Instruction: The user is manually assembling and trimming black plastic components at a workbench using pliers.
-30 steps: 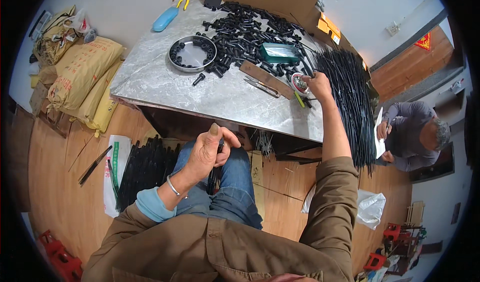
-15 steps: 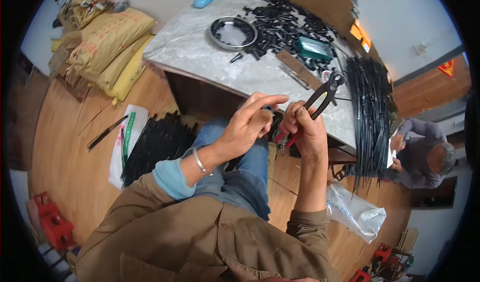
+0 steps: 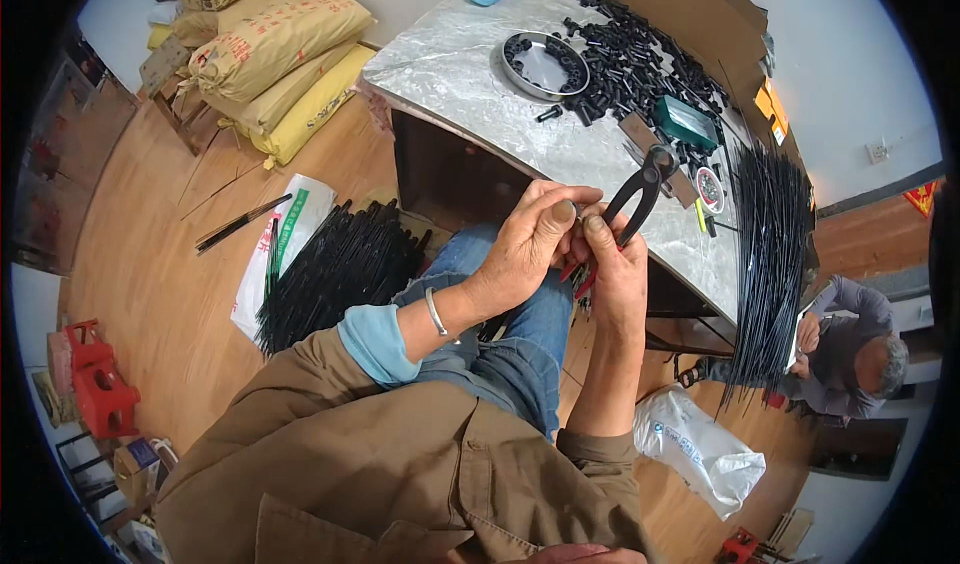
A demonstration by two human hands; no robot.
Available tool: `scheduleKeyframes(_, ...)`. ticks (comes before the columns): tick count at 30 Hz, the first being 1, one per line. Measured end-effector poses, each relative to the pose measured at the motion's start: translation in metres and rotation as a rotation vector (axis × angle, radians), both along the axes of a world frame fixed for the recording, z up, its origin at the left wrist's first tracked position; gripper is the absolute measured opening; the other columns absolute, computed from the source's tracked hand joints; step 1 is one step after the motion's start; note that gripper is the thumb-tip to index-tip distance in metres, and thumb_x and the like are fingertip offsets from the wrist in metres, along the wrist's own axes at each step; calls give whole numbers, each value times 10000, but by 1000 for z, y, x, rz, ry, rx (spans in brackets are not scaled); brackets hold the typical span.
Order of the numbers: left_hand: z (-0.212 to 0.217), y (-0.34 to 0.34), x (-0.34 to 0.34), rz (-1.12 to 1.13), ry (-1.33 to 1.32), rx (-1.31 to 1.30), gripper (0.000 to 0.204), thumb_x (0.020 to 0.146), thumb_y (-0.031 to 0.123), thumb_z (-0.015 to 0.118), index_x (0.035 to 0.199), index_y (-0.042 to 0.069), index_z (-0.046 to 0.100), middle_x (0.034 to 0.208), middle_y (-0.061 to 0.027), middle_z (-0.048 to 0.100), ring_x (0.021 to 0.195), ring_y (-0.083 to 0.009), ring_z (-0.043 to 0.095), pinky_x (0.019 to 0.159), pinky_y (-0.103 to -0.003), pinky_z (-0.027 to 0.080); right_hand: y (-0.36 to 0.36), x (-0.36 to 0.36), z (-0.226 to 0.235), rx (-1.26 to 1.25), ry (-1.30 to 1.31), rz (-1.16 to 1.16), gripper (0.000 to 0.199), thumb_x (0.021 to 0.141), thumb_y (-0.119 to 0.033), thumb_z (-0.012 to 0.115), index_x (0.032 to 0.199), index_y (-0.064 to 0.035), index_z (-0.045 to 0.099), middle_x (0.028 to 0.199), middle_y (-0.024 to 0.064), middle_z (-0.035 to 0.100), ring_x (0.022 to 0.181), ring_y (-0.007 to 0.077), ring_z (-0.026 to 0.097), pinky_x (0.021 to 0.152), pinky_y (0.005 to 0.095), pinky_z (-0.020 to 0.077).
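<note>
In front of my lap, at the table's near edge, my two hands meet. My right hand [image 3: 617, 282] is closed round the red handles of a pair of black-jawed end-cutting pincers [image 3: 648, 180], whose head points up and away toward the table. My left hand [image 3: 518, 252], with a bangle at the wrist, is closed, its thumb and fingers pinching a small dark piece [image 3: 574, 210]. That piece is mostly hidden by the fingers, and its exact kind does not show. The fingertips of both hands come together around it.
On the marble-patterned table [image 3: 450, 74] lie a round metal tray [image 3: 506, 72], many short black tubular parts [image 3: 640, 54] and a teal box [image 3: 688, 122]. Long black strips [image 3: 765, 264] overhang its right end. More black rods [image 3: 340, 274] lie left of my legs. A person [image 3: 850, 349] sits at right.
My left hand has moved right, bringing its small dark piece against my right hand. The pincers stay in my right hand. The whole view has shifted, with the table now farther right.
</note>
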State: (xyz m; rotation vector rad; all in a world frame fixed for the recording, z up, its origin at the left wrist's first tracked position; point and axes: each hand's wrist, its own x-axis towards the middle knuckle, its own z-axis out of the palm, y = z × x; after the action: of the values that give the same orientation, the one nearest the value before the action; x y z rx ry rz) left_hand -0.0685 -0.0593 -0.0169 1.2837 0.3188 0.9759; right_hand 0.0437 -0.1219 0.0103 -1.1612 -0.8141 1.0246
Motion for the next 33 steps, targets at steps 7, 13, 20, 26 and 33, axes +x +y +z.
scheduleKeyframes(7, -2, 5, -4, 17, 2, 1, 503, 1005, 419, 356, 1220, 10, 554, 1027, -35, 442, 717, -57, 463, 621, -203, 408, 5, -8, -1, 25, -115, -28, 190, 947, -207, 571, 902, -22, 583, 693, -33, 477, 620, 70, 426, 552, 219, 352)
scheduleKeyframes(13, -6, 7, -2, 12, -12, -10, 493, 1009, 410, 349, 1218, 13, 554, 1016, -21, 448, 716, -51, 456, 621, -201, 403, 6, -11, -6, 13, -153, -73, 222, 945, -242, 580, 926, -21, 594, 702, -33, 488, 628, 67, 434, 568, 218, 372)
scheduleKeyframes(20, -7, 7, -1, 0, -11, -37, 498, 1007, 422, 350, 1216, 19, 555, 1017, -22, 464, 728, -51, 464, 625, -200, 404, 6, -16, -9, 33, -158, -161, 231, 948, -247, 576, 956, -17, 600, 711, -28, 501, 632, 67, 439, 562, 220, 372)
scheduleKeyframes(26, -7, 7, -1, 9, 18, -26, 499, 1007, 429, 345, 1202, 24, 562, 1020, -22, 466, 743, -51, 466, 634, -198, 408, 5, -14, -13, 35, -107, -126, 232, 949, -247, 575, 956, -17, 599, 700, -27, 501, 632, 69, 450, 560, 221, 379)
scheduleKeyframes(33, -4, 5, 0, 3, 28, -12, 503, 1007, 435, 339, 1194, 25, 564, 1012, -24, 466, 729, -53, 467, 629, -201, 411, 3, -10, -14, 48, -136, -119, 227, 947, -239, 577, 955, -13, 597, 697, -23, 501, 619, 72, 456, 552, 223, 391)
